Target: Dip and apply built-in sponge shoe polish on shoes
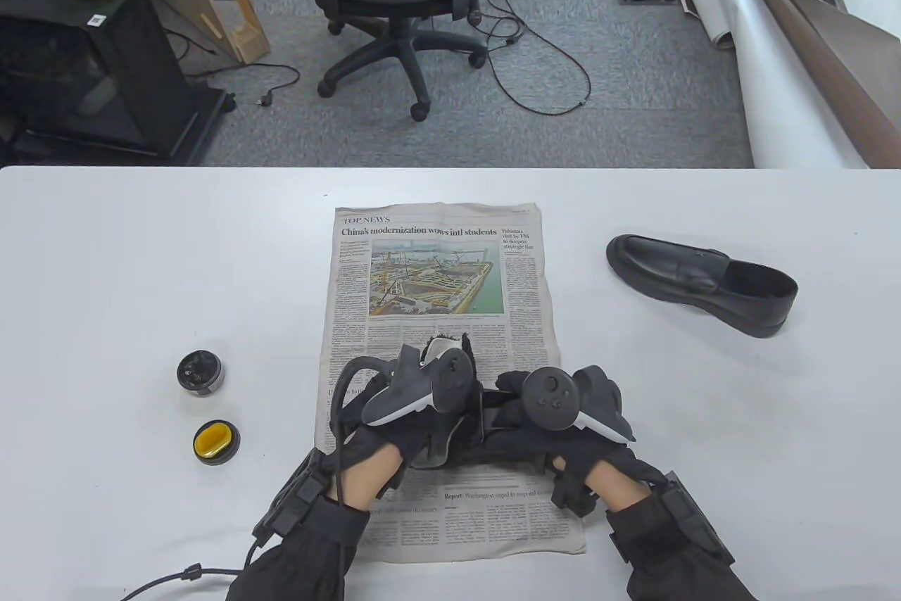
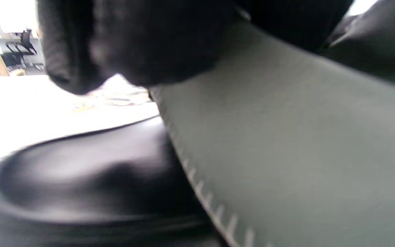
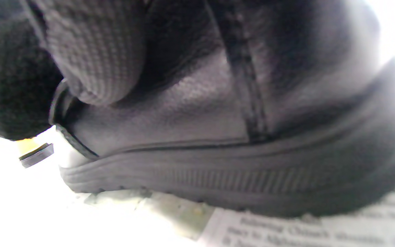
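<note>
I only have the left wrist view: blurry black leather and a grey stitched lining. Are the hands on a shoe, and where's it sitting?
Observer: Yes. In the table view the left hand and right hand both hold a black leather shoe over the printed newspaper sheet.
Operator: Is its sole down on the paper?
Observer: The right wrist view shows the ribbed sole just above newsprint; contact can't be confirmed.
Operator: Polish nearby?
Observer: A round black polish tin and a black lid with a yellow sponge lie on the white table, left of the paper, untouched.
Operator: Second shoe?
Observer: A black loafer lies right of the paper.
</note>
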A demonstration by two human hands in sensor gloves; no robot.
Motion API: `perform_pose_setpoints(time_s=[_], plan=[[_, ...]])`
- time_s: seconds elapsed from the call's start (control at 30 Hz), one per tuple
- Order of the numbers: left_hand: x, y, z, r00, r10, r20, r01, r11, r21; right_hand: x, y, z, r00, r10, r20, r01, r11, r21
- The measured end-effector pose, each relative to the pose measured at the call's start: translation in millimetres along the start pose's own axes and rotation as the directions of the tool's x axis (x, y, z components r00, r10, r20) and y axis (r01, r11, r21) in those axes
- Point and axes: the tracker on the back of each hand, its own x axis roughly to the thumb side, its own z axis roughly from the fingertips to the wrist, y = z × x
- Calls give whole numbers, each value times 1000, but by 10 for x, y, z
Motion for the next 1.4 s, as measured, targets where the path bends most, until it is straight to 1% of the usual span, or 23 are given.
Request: perform_pose_setpoints(time_s=[0.1, 0.2, 0.27, 0.4, 0.47, 0.53, 0.57, 0.63, 0.67, 0.73, 0.77, 0.83, 0.87, 0.93, 1.0, 1.07, 1.17, 1.27, 1.33, 1.4], plan=[[-173, -81, 25, 997, -57, -57, 53, 996, -71, 1, 0, 2, 1000, 2, -1, -2, 1000, -2], [-425, -137, 81, 993, -56, -108, 44, 992, -116, 0, 1, 1, 1000, 1, -1, -1, 1000, -1], [-553, -160, 119, 990, -36, -134, 19, 992, -121, 1, 1, 3, 1000, 2, -2, -2, 1000, -3], [-669, -174, 187, 985, -17, -173, -5, 992, -127, 0, 1, 3, 1000, 1, -3, -1, 1000, -3], [-672, -156, 222, 987, 2, -161, -14, 997, -73, 4, 3, 8, 1000, 5, -6, -5, 1000, -9], [-631, -120, 263, 991, 59, -122, -54, 997, 47, 2, 1, 5, 1000, 7, -4, -7, 1000, -8], [-579, -107, 272, 992, 108, -59, -102, 990, 95, -1, 0, 3, 1000, 4, -2, -4, 1000, -5], [-433, -92, 299, 977, 209, 37, -212, 967, 144, 2, 2, 7, 1000, 6, -4, -6, 1000, -8], [-331, -84, 304, 967, 234, 97, -247, 957, 153, 2, 1, 6, 1000, 8, -5, -8, 1000, -9], [-165, -82, 315, 962, 236, 141, -260, 946, 195, -1, 1, 6, 1000, 4, -4, -4, 1000, -7], [-87, -89, 317, 962, 232, 143, -260, 940, 223, -1, 0, 6, 1000, 4, -4, -4, 1000, -6], [23, -128, 322, 966, 248, 76, -259, 932, 254, 1, 2, 9, 1000, 6, -5, -6, 1000, -10], [48, -146, 320, 969, 239, 56, -245, 940, 236, 0, 2, 8, 1000, 6, -5, -6, 1000, -9], [50, -161, 328, 975, 222, 24, -221, 944, 246, 0, 2, 7, 1000, 6, -4, -6, 1000, -8], [25, -160, 331, 983, 181, 9, -179, 957, 227, 0, 2, 7, 1000, 6, -3, -6, 1000, -7], [-18, -175, 331, 987, 160, -32, -150, 966, 209, 1, 2, 7, 1000, 8, -4, -8, 1000, -7], [-106, -191, 318, 978, 182, -105, -168, 978, 125, 4, 3, 8, 1000, 8, -5, -8, 1000, -7], [-200, -177, 307, 980, 103, -167, -96, 994, 51, 2, 2, 6, 1000, 7, -4, -7, 1000, -4], [-283, -178, 300, 981, 80, -175, -77, 997, 25, 3, 2, 6, 1000, 6, -4, -6, 1000, -3], [-389, -180, 299, 977, 87, -194, -93, 996, -17, 5, 3, 7, 1000, 9, -5, -9, 1000, -6]])
